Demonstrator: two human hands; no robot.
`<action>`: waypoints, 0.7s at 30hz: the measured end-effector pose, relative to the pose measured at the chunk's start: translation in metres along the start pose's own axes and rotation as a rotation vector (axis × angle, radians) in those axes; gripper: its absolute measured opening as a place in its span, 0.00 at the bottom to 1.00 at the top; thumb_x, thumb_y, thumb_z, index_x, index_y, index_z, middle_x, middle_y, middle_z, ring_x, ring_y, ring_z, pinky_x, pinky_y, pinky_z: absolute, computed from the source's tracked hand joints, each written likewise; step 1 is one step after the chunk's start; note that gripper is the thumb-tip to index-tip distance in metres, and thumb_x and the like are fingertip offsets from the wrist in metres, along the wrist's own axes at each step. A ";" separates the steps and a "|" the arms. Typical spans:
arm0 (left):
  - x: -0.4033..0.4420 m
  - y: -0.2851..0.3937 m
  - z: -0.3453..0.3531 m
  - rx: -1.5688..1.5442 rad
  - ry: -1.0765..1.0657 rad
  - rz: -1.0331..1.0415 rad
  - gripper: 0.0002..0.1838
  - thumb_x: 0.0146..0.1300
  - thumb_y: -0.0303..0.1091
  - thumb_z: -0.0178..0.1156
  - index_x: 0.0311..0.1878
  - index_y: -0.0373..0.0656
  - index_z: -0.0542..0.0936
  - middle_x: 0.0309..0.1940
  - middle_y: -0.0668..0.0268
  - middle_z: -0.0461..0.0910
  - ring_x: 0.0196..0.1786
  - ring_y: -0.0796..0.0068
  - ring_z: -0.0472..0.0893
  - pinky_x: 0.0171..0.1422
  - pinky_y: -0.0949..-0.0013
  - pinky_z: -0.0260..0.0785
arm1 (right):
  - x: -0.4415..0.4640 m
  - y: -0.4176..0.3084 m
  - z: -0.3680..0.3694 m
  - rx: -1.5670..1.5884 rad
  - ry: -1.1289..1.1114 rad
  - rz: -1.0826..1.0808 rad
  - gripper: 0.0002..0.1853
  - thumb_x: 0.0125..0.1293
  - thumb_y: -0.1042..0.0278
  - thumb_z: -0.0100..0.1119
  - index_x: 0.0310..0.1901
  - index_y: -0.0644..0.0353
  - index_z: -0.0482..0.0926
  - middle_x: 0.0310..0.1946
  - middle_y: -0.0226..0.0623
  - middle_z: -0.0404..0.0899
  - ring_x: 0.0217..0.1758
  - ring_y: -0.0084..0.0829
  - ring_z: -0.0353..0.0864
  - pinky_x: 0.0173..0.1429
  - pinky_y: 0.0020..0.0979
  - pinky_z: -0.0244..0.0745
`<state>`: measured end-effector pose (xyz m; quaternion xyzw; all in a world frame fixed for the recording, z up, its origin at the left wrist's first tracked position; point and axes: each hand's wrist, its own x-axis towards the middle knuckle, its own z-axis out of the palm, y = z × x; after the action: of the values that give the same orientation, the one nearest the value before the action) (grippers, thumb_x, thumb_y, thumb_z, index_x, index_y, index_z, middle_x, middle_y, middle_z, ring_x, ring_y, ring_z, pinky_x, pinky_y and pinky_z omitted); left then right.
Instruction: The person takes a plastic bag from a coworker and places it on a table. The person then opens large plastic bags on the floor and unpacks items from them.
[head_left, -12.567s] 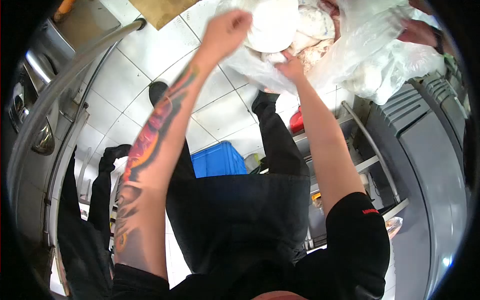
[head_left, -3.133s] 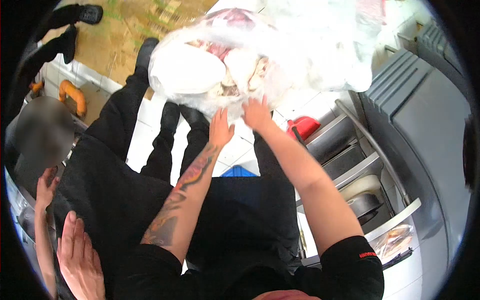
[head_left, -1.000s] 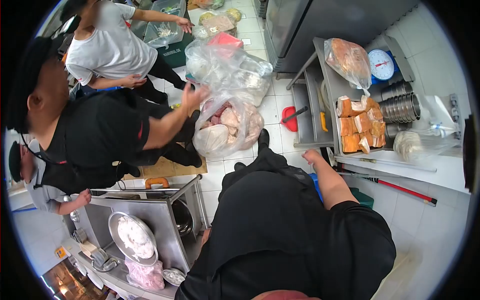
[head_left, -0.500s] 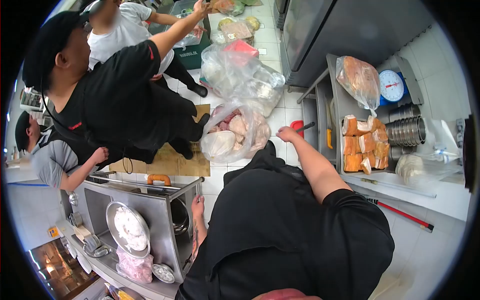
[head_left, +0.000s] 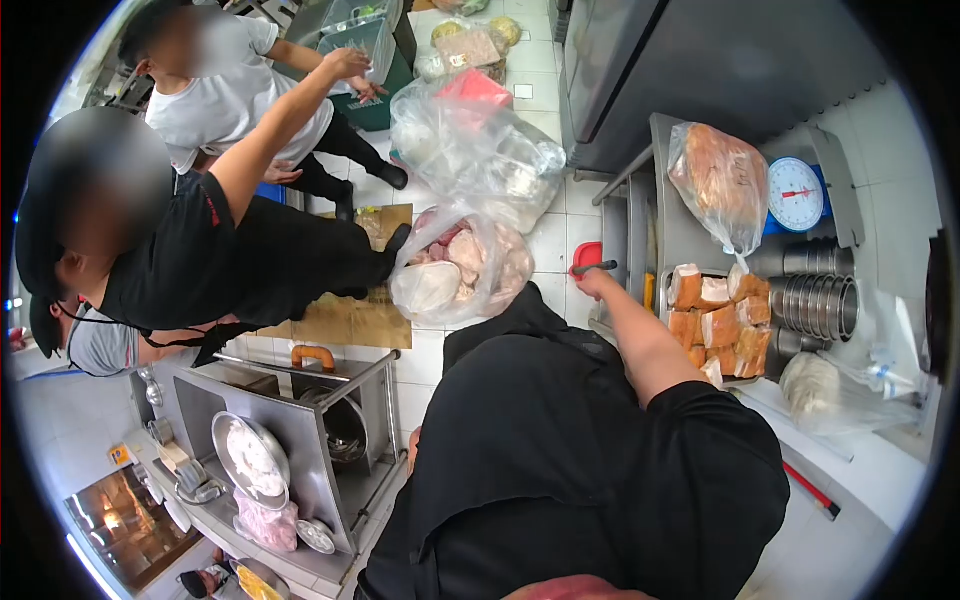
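My right hand (head_left: 592,284) is at the right of centre, loosely curled, just beside the dark handle (head_left: 597,267) of a red dustpan (head_left: 587,257). Whether it touches the handle or holds anything is too small to make out. Only a sliver of my left hand (head_left: 413,442) shows at the left edge of my black apron (head_left: 540,430), its fingers hidden. On the floor ahead, an open clear bag (head_left: 500,270) holds pale and red meat. Beyond it lies another large plastic bag (head_left: 450,140) with a pink-red item.
Left are a person in black (head_left: 220,260) with an outstretched arm, one in white (head_left: 235,85) and one in grey (head_left: 100,345). A metal counter (head_left: 300,440) carries bowls. At right, a shelf bears meat blocks (head_left: 720,325), bagged meat (head_left: 718,185) and a scale (head_left: 796,195).
My view has moved from the large meat bag up close to a wider scene. Since the last frame, my left hand has slipped mostly behind my body, and the person in black has lowered their arm.
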<state>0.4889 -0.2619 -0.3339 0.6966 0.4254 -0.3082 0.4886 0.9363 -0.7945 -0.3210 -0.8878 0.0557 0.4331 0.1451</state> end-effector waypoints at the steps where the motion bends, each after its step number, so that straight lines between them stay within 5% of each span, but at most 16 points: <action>1: -0.004 0.006 0.007 -0.017 -0.005 -0.001 0.26 0.68 0.44 0.60 0.60 0.34 0.76 0.50 0.54 0.83 0.53 0.66 0.81 0.60 0.67 0.70 | -0.021 -0.003 -0.011 0.038 -0.049 0.129 0.20 0.62 0.52 0.56 0.46 0.59 0.84 0.37 0.43 0.86 0.37 0.39 0.87 0.48 0.39 0.80; 5: -0.005 0.034 0.033 -0.174 -0.024 0.032 0.25 0.68 0.44 0.60 0.60 0.33 0.76 0.49 0.55 0.83 0.51 0.68 0.81 0.58 0.68 0.71 | -0.006 0.023 0.006 -0.015 -0.103 0.073 0.20 0.62 0.51 0.55 0.45 0.59 0.84 0.31 0.40 0.86 0.28 0.37 0.86 0.42 0.39 0.81; 7: -0.009 0.064 0.041 -0.259 -0.030 0.046 0.25 0.69 0.43 0.60 0.60 0.33 0.76 0.48 0.56 0.84 0.50 0.69 0.81 0.57 0.69 0.72 | -0.006 0.019 0.001 0.006 -0.148 -0.026 0.20 0.63 0.51 0.55 0.45 0.57 0.84 0.35 0.42 0.86 0.36 0.39 0.87 0.47 0.39 0.80; 10: -0.070 0.186 0.041 0.100 0.083 0.177 0.24 0.71 0.41 0.58 0.59 0.30 0.75 0.44 0.60 0.84 0.45 0.77 0.81 0.51 0.74 0.72 | 0.012 0.015 0.006 0.024 -0.069 -0.160 0.19 0.64 0.51 0.55 0.46 0.55 0.84 0.41 0.44 0.85 0.45 0.41 0.85 0.52 0.39 0.78; 12: -0.064 0.197 0.041 -0.016 0.038 0.178 0.23 0.71 0.41 0.57 0.59 0.30 0.76 0.44 0.61 0.84 0.45 0.77 0.81 0.51 0.74 0.72 | 0.020 0.006 0.000 -0.019 0.019 -0.213 0.19 0.64 0.51 0.55 0.47 0.55 0.84 0.43 0.45 0.85 0.48 0.42 0.84 0.55 0.39 0.77; 19: -0.042 0.199 0.003 -0.015 -0.069 0.177 0.23 0.71 0.42 0.58 0.60 0.33 0.76 0.47 0.57 0.84 0.47 0.73 0.81 0.54 0.71 0.72 | 0.006 -0.014 -0.025 0.217 0.205 -0.157 0.18 0.64 0.51 0.55 0.46 0.54 0.85 0.43 0.44 0.85 0.48 0.43 0.84 0.54 0.40 0.76; 21: 0.042 0.108 -0.017 -0.133 -0.114 0.191 0.24 0.69 0.44 0.59 0.60 0.34 0.77 0.49 0.56 0.84 0.51 0.70 0.81 0.57 0.69 0.70 | -0.008 -0.018 -0.027 0.237 0.214 -0.123 0.18 0.63 0.51 0.56 0.45 0.54 0.85 0.42 0.44 0.85 0.48 0.42 0.84 0.54 0.40 0.76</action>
<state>0.6042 -0.2510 -0.3191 0.6813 0.3480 -0.2705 0.5844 0.9557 -0.7859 -0.2957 -0.9074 0.0671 0.3165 0.2683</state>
